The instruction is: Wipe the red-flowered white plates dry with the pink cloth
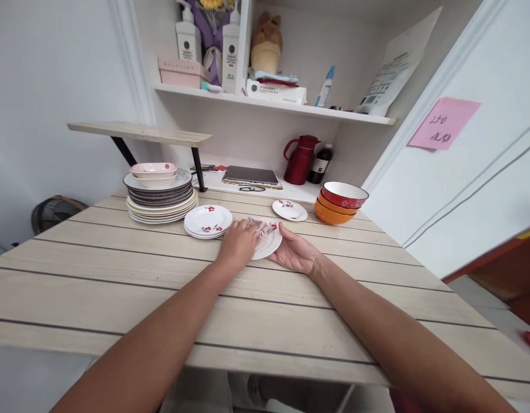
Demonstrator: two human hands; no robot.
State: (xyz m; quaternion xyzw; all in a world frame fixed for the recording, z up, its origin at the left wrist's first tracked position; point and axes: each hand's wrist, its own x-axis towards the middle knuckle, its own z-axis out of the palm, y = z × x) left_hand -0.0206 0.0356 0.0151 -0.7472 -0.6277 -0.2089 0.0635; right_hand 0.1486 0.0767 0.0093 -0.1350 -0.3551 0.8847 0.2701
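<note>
A white plate with red flowers (267, 248) is tilted up off the table in front of me. My right hand (296, 250) grips its right edge, thumb on top and fingers underneath. My left hand (239, 242) presses a crumpled pale pink cloth (260, 228) against the plate's face. Just left of it sits a short stack of matching flowered plates (208, 219). Another flowered plate (289, 210) lies flat on the table beyond my right hand.
At the left stands a tall stack of plates (162, 206) with small dishes on top, beside a raised wooden shelf (140, 132). Stacked red and orange bowls (340, 203) are at the right. Behind are a red jug (301, 160), a dark bottle (320, 164) and a laptop (250, 175).
</note>
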